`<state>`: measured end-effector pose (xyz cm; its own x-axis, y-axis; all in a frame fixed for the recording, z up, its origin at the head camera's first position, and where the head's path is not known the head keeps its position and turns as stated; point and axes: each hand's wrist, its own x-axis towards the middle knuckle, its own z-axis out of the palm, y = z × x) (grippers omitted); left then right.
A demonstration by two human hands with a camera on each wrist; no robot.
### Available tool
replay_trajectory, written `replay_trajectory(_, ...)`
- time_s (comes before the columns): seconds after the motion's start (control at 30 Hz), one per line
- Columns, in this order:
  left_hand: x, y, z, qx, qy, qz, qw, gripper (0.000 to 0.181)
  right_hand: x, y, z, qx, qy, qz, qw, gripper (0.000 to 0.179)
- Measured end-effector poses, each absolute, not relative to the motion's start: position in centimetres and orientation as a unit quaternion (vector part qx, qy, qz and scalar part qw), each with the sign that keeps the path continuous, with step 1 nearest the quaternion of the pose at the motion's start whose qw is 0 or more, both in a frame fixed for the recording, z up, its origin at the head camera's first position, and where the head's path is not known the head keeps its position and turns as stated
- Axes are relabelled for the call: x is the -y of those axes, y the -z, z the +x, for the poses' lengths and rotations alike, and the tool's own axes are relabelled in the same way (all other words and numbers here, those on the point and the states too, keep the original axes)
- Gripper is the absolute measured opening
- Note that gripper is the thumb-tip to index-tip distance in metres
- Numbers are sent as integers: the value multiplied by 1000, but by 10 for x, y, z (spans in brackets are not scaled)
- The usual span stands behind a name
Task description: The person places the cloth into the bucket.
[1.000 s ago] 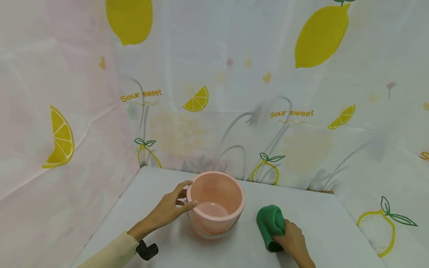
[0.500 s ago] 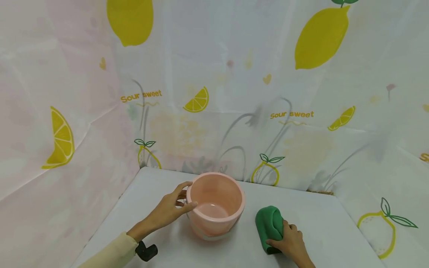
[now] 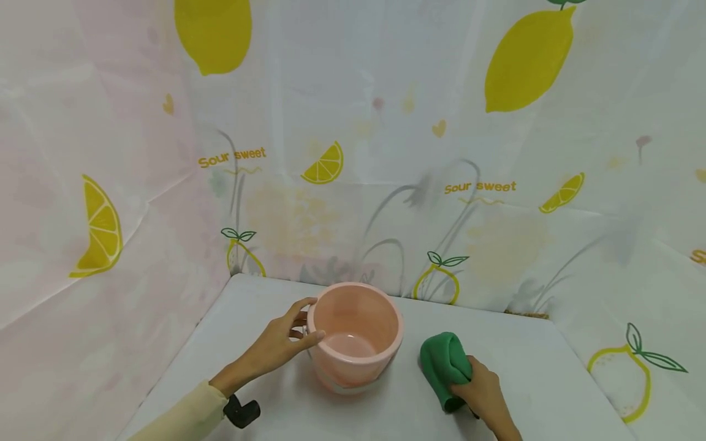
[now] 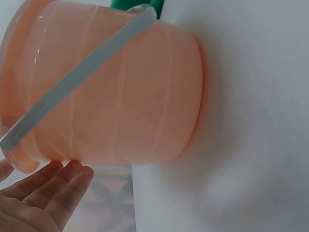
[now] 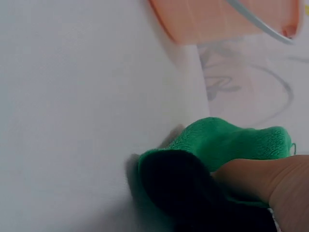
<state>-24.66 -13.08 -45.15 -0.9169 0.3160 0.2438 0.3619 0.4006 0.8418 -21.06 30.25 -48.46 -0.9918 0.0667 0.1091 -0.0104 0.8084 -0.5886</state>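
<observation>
A pink bucket (image 3: 353, 331) stands upright on the white table, its inside bare. In the left wrist view its grey handle (image 4: 79, 75) lies slanted down against the side. My left hand (image 3: 276, 343) holds the bucket's left rim, thumb over the edge and fingers along the outer wall. To the right of the bucket, my right hand (image 3: 482, 392) grips a folded green cloth (image 3: 441, 361), thumb pressed into it. The right wrist view shows the fuzzy cloth (image 5: 212, 137) at the table surface; a dark shape in front hides part of it.
The white table (image 3: 540, 373) has walls of lemon-printed sheeting (image 3: 342, 233) on its left, back and right sides. A black strap piece (image 3: 242, 411) sits beneath the left wrist.
My right hand has shifted the green cloth a little towards me, then slightly away again, and its folds have changed shape. The left hand and the bucket have stayed put.
</observation>
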Motion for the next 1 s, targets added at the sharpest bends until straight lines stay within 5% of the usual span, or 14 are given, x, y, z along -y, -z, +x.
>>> replay_trajectory(1.0,132,449,-247,836,504,-215,14,70,-301,418,-205,910,-404,-44,83,68)
